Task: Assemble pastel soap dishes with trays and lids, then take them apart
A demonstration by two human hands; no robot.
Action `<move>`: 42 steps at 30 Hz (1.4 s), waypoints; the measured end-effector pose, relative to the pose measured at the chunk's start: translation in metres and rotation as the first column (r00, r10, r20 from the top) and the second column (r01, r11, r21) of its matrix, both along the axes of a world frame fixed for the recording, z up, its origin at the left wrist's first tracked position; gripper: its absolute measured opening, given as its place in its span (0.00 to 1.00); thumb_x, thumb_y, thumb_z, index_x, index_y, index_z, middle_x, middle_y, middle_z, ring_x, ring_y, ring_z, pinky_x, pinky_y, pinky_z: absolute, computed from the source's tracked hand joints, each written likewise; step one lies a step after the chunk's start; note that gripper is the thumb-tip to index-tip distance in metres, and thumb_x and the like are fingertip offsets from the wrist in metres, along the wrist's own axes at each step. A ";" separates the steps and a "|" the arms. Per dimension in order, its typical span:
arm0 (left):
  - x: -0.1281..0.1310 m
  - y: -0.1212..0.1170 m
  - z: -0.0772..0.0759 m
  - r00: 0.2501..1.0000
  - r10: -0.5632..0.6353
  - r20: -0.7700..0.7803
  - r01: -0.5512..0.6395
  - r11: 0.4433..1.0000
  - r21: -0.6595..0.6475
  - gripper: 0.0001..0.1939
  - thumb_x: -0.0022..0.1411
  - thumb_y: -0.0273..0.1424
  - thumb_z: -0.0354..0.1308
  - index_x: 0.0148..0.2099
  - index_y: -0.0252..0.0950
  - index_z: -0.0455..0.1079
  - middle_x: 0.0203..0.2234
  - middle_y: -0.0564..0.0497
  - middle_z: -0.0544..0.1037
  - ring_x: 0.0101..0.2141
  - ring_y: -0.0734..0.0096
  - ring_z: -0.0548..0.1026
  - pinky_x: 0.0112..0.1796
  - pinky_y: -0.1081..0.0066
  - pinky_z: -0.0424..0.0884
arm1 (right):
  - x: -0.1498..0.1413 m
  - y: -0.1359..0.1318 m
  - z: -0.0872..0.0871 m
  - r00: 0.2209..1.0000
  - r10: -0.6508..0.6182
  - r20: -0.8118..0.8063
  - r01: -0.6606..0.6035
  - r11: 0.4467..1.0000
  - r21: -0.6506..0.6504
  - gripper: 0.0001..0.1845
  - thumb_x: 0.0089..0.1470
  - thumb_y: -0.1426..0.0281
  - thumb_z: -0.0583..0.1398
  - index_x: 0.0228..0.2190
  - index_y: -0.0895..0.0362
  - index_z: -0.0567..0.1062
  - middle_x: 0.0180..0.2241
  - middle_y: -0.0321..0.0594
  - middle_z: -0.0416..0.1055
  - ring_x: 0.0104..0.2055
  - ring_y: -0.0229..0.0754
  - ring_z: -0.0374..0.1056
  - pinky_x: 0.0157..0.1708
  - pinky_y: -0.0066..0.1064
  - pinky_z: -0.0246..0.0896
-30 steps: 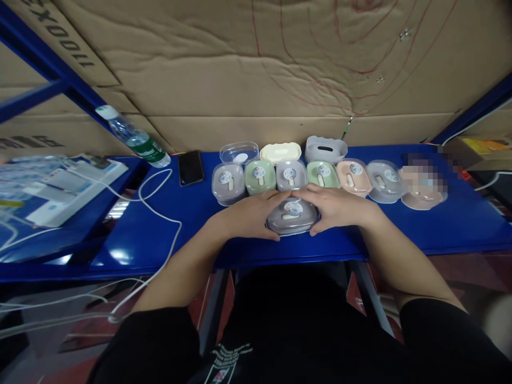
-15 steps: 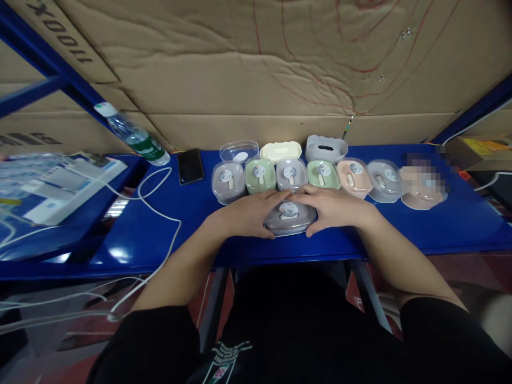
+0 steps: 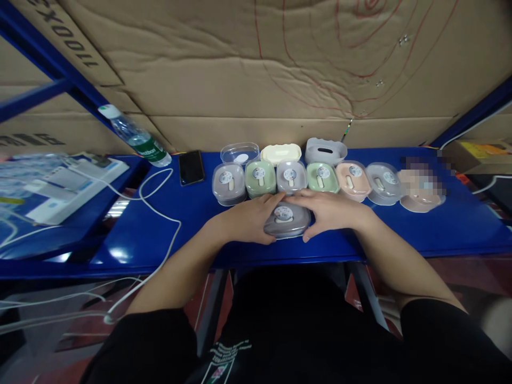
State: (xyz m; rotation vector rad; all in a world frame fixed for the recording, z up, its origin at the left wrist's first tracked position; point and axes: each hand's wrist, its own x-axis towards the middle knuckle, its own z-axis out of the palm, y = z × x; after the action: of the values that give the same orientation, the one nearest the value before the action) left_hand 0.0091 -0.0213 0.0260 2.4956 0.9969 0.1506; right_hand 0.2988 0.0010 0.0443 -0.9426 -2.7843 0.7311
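Between my two hands, near the table's front edge, is a grey lidded box (image 3: 294,226) with a clear cover and a round white label on top. My left hand (image 3: 248,220) is wrapped round its left side, and my right hand (image 3: 333,212) curves round its right side. The fingers of both hands nearly meet at its far edge. Just behind stands a row of similar boxes, among them a green one (image 3: 258,186), a grey one (image 3: 292,184), a second green one (image 3: 322,184) and a peach one (image 3: 354,184).
Behind the row lie a clear cover (image 3: 231,153), a cream wavy-edged tray (image 3: 280,156) and a grey slotted piece (image 3: 334,156). A phone (image 3: 191,167), a water bottle (image 3: 142,143) and a white cable (image 3: 176,234) are to the left. Cardboard (image 3: 208,80) closes off the back.
The grey box has turned slightly between my hands, its label now tilted and a little further left. My hands have shifted slightly with it and keep their hold. The view moved a little.
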 end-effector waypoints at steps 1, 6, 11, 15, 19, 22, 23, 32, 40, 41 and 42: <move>-0.002 -0.002 0.001 1.000 0.011 0.004 -0.011 1.000 -0.008 0.61 0.57 0.45 0.70 0.83 0.38 0.42 0.76 0.31 0.62 0.72 0.36 0.68 0.68 0.42 0.70 | 0.000 0.000 0.000 1.000 0.009 -0.028 -0.009 1.000 -0.002 0.60 0.44 0.50 0.80 0.74 0.45 0.67 0.68 0.48 0.73 0.66 0.64 0.73 0.62 0.52 0.73; -0.021 -0.019 0.007 0.996 0.079 0.045 -0.077 0.996 -0.042 0.50 0.57 0.42 0.70 0.77 0.40 0.57 0.69 0.35 0.73 0.67 0.41 0.75 0.66 0.44 0.73 | 0.000 0.001 -0.002 0.997 0.014 -0.080 -0.015 1.000 -0.024 0.58 0.46 0.49 0.80 0.74 0.43 0.68 0.68 0.45 0.76 0.65 0.62 0.76 0.63 0.52 0.74; -0.058 -0.055 0.008 0.962 0.267 0.064 -0.262 0.962 -0.073 0.45 0.55 0.39 0.72 0.73 0.46 0.65 0.68 0.41 0.76 0.65 0.42 0.77 0.65 0.45 0.75 | 0.000 0.003 -0.004 0.998 -0.023 -0.056 0.020 0.999 -0.041 0.56 0.50 0.50 0.78 0.74 0.48 0.68 0.67 0.50 0.77 0.57 0.59 0.81 0.57 0.49 0.78; -0.093 -0.089 0.004 0.883 0.458 0.099 -0.449 0.888 -0.103 0.43 0.55 0.40 0.72 0.73 0.49 0.67 0.71 0.44 0.73 0.66 0.41 0.76 0.66 0.46 0.74 | 0.003 0.006 -0.004 0.995 -0.078 -0.057 0.074 0.995 -0.066 0.53 0.52 0.49 0.77 0.73 0.48 0.69 0.67 0.50 0.76 0.52 0.56 0.82 0.55 0.50 0.79; -0.127 -0.113 -0.001 0.762 0.638 0.114 -0.635 0.770 -0.064 0.42 0.54 0.44 0.70 0.70 0.47 0.69 0.67 0.45 0.77 0.63 0.39 0.78 0.65 0.45 0.75 | 0.005 0.010 -0.002 0.988 -0.086 -0.130 0.076 0.994 -0.077 0.50 0.54 0.50 0.76 0.72 0.50 0.71 0.63 0.50 0.80 0.49 0.53 0.82 0.55 0.50 0.78; -0.151 -0.121 -0.005 0.640 0.763 0.089 -0.766 0.643 0.007 0.42 0.54 0.49 0.68 0.70 0.46 0.68 0.63 0.45 0.80 0.60 0.37 0.79 0.64 0.43 0.75 | 0.008 0.012 0.002 0.964 -0.092 -0.249 0.069 0.993 -0.098 0.44 0.57 0.51 0.74 0.70 0.50 0.74 0.59 0.49 0.83 0.46 0.49 0.81 0.50 0.46 0.80; -0.157 -0.123 -0.007 0.593 0.802 0.070 -0.805 0.593 0.028 0.43 0.54 0.51 0.68 0.70 0.47 0.67 0.62 0.47 0.80 0.60 0.36 0.79 0.63 0.41 0.75 | 0.010 0.013 0.005 0.951 -0.109 -0.289 0.082 0.991 -0.103 0.42 0.58 0.51 0.73 0.68 0.50 0.75 0.58 0.48 0.83 0.44 0.48 0.81 0.48 0.45 0.80; -0.146 -0.095 -0.021 0.316 0.946 0.071 -0.938 0.301 0.173 0.51 0.63 0.62 0.63 0.78 0.38 0.62 0.67 0.27 0.73 0.63 0.22 0.76 0.60 0.33 0.74 | 0.034 0.094 0.049 0.946 -0.198 -0.257 0.284 0.889 0.360 0.21 0.70 0.60 0.59 0.56 0.51 0.85 0.56 0.48 0.84 0.58 0.59 0.78 0.61 0.56 0.71; -0.118 -0.055 -0.022 0.326 0.940 0.101 -0.931 0.300 0.209 0.49 0.66 0.56 0.65 0.78 0.35 0.60 0.69 0.26 0.70 0.66 0.24 0.74 0.63 0.36 0.73 | 0.008 0.175 0.037 0.958 -0.165 0.236 0.024 0.863 0.505 0.18 0.60 0.71 0.66 0.51 0.54 0.88 0.60 0.50 0.80 0.62 0.58 0.72 0.63 0.49 0.64; -0.117 -0.051 -0.022 0.333 0.937 0.108 -0.929 0.306 0.210 0.49 0.66 0.55 0.66 0.79 0.33 0.60 0.69 0.25 0.70 0.66 0.24 0.73 0.63 0.36 0.72 | 0.003 0.176 0.034 0.950 -0.173 0.259 0.021 0.866 0.499 0.18 0.59 0.71 0.67 0.50 0.54 0.88 0.61 0.50 0.79 0.62 0.59 0.71 0.62 0.49 0.64; -0.116 -0.047 -0.024 0.343 0.932 0.120 -0.926 0.314 0.211 0.51 0.66 0.55 0.67 0.79 0.31 0.58 0.70 0.23 0.69 0.67 0.23 0.72 0.64 0.35 0.71 | -0.002 0.177 0.030 0.942 -0.179 0.283 0.018 0.870 0.492 0.18 0.57 0.72 0.68 0.50 0.53 0.88 0.62 0.50 0.79 0.63 0.59 0.71 0.62 0.49 0.64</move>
State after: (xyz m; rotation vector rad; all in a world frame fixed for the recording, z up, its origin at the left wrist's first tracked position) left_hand -0.1068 -0.0688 0.0024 1.7005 2.4781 0.6304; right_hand 0.2965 0.1775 0.0748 -1.1616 -2.9253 -0.1650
